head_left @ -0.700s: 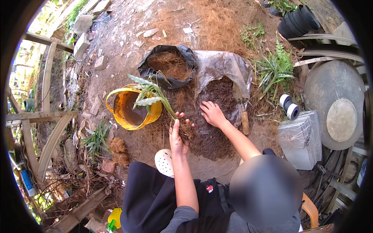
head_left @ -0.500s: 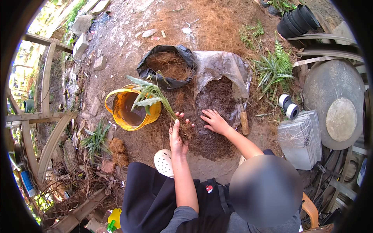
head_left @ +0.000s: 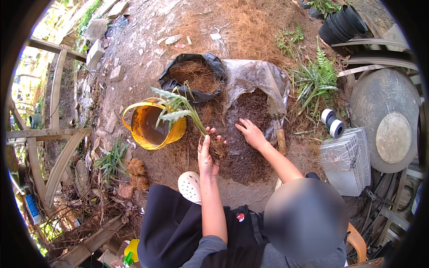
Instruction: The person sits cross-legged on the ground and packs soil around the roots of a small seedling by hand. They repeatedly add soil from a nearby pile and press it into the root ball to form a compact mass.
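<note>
My left hand is closed around the base of a leafy plant. Its long pale-green leaves lean up and left over a yellow bucket, and fibrous roots hang by my fingers. My right hand rests on dark soil with its fingers stretched out and nothing visible in them. That soil spills from a clear plastic bag. Just right of the hand lies a tool with a wooden handle; its far end is hidden.
A black bag of brown fibre stands beyond the bucket. Loose plants and stacked grey panels lie at right, with black pots farther back. Two fibre clumps and another plant sit at left.
My right hand has shifted slightly right and farther away over the soil. My left hand still holds the plant, nearly in the same place.
</note>
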Tool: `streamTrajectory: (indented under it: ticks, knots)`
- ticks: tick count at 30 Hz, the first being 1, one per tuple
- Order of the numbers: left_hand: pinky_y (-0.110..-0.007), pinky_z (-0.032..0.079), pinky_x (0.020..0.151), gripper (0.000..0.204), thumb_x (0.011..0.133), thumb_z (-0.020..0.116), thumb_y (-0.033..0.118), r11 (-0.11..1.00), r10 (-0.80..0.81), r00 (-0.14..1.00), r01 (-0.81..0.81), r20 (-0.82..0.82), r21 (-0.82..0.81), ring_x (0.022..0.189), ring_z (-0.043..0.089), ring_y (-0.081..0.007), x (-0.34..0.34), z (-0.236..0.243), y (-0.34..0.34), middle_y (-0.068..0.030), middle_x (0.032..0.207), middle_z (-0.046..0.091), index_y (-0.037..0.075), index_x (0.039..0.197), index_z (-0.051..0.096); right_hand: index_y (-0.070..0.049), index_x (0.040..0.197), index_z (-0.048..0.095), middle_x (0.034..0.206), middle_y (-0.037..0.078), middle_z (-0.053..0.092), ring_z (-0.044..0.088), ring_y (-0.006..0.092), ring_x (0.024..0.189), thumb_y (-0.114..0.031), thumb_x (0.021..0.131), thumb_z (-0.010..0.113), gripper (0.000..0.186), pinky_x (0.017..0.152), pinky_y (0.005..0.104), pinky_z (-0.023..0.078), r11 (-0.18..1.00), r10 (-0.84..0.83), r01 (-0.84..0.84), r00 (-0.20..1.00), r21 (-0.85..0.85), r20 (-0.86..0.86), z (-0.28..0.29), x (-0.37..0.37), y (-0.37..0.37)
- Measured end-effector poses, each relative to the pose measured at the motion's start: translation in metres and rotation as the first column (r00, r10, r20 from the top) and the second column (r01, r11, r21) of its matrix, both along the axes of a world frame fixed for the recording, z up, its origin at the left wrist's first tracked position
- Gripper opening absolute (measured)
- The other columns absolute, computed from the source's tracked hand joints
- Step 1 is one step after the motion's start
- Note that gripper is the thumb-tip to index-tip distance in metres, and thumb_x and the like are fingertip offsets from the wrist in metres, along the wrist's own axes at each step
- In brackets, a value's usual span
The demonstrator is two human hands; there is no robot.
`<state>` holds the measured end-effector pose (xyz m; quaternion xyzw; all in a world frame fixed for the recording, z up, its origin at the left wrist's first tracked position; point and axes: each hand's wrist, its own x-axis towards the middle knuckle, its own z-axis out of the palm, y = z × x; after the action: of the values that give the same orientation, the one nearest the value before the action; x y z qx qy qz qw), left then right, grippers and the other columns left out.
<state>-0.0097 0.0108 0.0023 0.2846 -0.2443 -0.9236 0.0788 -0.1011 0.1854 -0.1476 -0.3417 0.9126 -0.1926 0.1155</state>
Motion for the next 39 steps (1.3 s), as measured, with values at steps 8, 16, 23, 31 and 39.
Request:
streamTrajectory:
  ticks: [8,16,23,31,39]
  knots:
    - [-0.037,0.053,0.082,0.028,0.097,0.049,0.020,1.000,-0.010,1.000,0.009,-0.015,-0.027,0.096,0.060,-0.0118,0.000,0.014,0.010,0.0007,0.119,0.058,0.014,0.125,0.051,-0.006,0.108,0.065,0.113,0.011,0.061,0.060,0.0249,0.100,0.007,0.074,0.061,0.037,0.088,0.0312,0.048,0.794,-0.343,0.497,0.841,-0.350,0.417,0.019,-0.001,0.010]
    - [-0.036,0.054,0.078,0.022,0.096,0.052,0.017,0.999,0.040,0.989,-0.041,-0.145,-0.005,0.092,0.061,-0.0124,0.010,0.040,0.035,0.0010,0.112,0.062,0.014,0.117,0.056,-0.002,0.115,0.060,0.099,0.006,0.064,0.063,0.0151,0.088,0.001,0.080,0.062,0.035,0.078,0.0274,0.050,0.265,0.088,0.877,0.392,-0.401,0.916,0.153,-0.019,0.029]
    - [-0.035,0.053,0.072,0.017,0.093,0.054,0.015,0.988,0.126,0.969,-0.142,-0.214,-0.063,0.086,0.061,-0.0147,-0.002,0.071,0.042,-0.0016,0.104,0.064,0.012,0.109,0.059,0.000,0.110,0.061,0.101,0.012,0.063,0.064,0.0227,0.087,-0.008,0.086,0.056,0.026,0.075,0.0383,0.055,0.320,0.357,0.790,0.410,-0.522,0.839,0.303,-0.001,0.009]
    - [-0.032,0.052,0.079,0.017,0.092,0.055,0.015,0.986,0.128,0.946,-0.153,-0.297,-0.062,0.092,0.062,-0.0172,-0.027,0.140,0.050,-0.0055,0.103,0.065,0.007,0.106,0.061,-0.003,0.105,0.067,0.097,0.006,0.068,0.063,0.0165,0.090,-0.008,0.083,0.064,0.023,0.080,0.0309,0.050,0.428,-0.011,0.580,0.771,-0.693,0.637,0.377,0.051,-0.028]
    - [-0.036,0.047,0.087,0.037,0.094,0.045,0.042,0.999,-0.028,0.900,0.040,-0.434,0.019,0.096,0.058,-0.0195,-0.024,0.168,0.056,-0.0047,0.102,0.062,0.010,0.106,0.059,0.000,0.107,0.066,0.107,0.022,0.064,0.060,0.0339,0.105,0.000,0.073,0.061,0.034,0.094,0.0381,0.046,0.714,-0.258,0.061,0.949,-0.698,-0.180,0.384,0.085,-0.031]
